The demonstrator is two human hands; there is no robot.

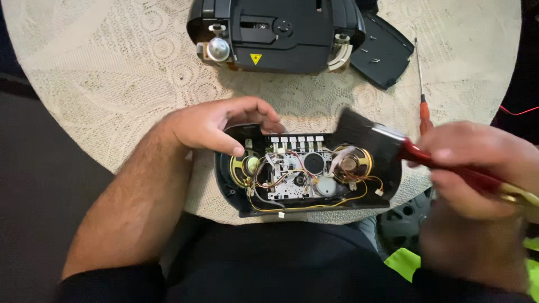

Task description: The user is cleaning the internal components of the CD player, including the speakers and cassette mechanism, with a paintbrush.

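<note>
An opened black cassette-player front half lies at the near edge of the round table, its two small speakers, wires and tape mechanism exposed. My left hand grips its upper left corner, thumb on the rim by the left speaker. My right hand holds a paintbrush with a red handle and dark bristles. The bristles rest over the upper right corner of the casing, near the right speaker.
The black rear housing stands at the table's far side, with a flat black cover bearing loose screws to its right. A red-handled screwdriver lies on the lace tablecloth. A wheel and yellow-green fabric sit at lower right.
</note>
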